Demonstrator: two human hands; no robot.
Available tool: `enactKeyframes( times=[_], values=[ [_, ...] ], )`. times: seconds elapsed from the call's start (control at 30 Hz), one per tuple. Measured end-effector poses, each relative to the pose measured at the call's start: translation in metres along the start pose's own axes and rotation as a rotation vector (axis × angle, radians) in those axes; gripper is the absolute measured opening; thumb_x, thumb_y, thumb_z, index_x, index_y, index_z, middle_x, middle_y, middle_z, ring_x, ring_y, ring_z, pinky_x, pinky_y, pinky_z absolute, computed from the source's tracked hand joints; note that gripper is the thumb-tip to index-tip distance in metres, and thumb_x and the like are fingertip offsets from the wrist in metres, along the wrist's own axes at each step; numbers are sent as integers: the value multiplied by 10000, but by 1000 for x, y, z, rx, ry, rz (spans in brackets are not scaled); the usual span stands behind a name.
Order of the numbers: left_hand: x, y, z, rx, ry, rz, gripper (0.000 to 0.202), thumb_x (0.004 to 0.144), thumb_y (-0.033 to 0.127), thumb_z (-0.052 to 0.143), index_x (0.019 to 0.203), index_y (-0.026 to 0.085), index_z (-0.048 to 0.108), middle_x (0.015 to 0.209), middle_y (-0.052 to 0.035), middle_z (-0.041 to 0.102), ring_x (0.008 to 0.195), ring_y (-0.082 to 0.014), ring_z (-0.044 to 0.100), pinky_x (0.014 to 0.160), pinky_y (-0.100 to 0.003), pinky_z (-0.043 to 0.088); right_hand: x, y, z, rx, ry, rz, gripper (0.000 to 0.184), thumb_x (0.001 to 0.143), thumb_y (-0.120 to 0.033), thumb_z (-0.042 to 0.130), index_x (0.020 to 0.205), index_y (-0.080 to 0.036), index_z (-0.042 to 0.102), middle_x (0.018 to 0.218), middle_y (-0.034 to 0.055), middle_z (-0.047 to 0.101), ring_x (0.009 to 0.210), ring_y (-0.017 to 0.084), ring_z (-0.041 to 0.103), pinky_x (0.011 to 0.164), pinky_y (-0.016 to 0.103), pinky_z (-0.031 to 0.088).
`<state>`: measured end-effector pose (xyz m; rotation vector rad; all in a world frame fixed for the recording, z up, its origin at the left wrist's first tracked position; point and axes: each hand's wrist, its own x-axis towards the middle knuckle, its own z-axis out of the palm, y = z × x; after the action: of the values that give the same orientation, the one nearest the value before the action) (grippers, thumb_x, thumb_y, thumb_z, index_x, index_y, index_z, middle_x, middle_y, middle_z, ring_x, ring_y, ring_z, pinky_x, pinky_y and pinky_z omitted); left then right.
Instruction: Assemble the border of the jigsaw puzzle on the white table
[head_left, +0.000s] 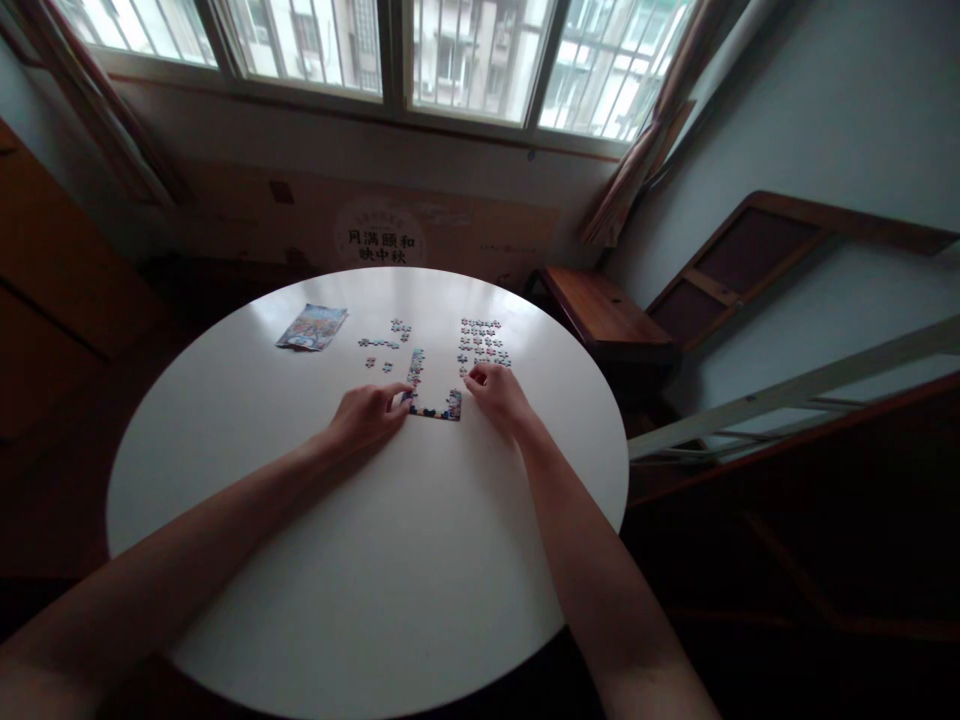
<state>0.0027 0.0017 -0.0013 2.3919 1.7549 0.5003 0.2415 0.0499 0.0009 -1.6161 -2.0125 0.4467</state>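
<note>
On the round white table [360, 580], the jigsaw [433, 413] has its bottom, left side and short right stub joined; loose pieces [477, 343] lie unplaced. The left hand [367, 406] touches that left side; the right hand [497, 388] curls by loose pieces. Whether fingers grip any, I can't tell.

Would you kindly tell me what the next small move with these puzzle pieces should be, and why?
I would probably have the right hand bring a piece from the rows of loose pieces to the right side of the joined puzzle section. That side is shorter than the left, the right hand is beside those rows, and the left hand is at the section's left edge.
</note>
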Motion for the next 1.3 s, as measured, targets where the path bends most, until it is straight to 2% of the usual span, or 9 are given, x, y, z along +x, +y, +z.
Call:
enactKeyframes(
  times=[0.27, 0.77, 1.0, 1.3],
  values=[
    [0, -1, 0, -6, 2, -12, 390, 881, 417, 475, 1196, 277, 658, 661, 7, 634, 533, -129, 528, 545, -230, 314, -4, -5, -6, -85, -88, 32, 194, 874, -323, 577, 840, -177, 700, 836, 55, 713, 708, 141, 604, 645, 226, 390],
    [1, 0, 0, -13, -19, -31, 384, 854, 448, 508, 1144, 260, 675, 661, 8, 630, 553, -132, 542, 558, -225, 326, -4, -4, -4, -109, -83, 32, 201, 878, -327, 563, 846, -183, 699, 848, 57, 717, 723, 151, 612, 645, 234, 392],
    [1, 0, 1, -7, 5, -24, 432, 891, 448, 465, 1249, 268, 627, 683, -4, 644, 557, -137, 547, 558, -230, 326, -3, -4, -4, -113, -84, 32, 206, 878, -332, 558, 859, -187, 703, 848, 57, 718, 717, 151, 613, 641, 233, 394],
    [0, 5, -5, -11, -32, -55, 403, 878, 443, 476, 1184, 261, 666, 667, -3, 642, 560, -137, 550, 555, -227, 323, -3, -2, -3, -117, -89, 34, 208, 881, -338, 554, 853, -192, 699, 859, 46, 722, 721, 147, 615, 632, 229, 385]
  ],
)
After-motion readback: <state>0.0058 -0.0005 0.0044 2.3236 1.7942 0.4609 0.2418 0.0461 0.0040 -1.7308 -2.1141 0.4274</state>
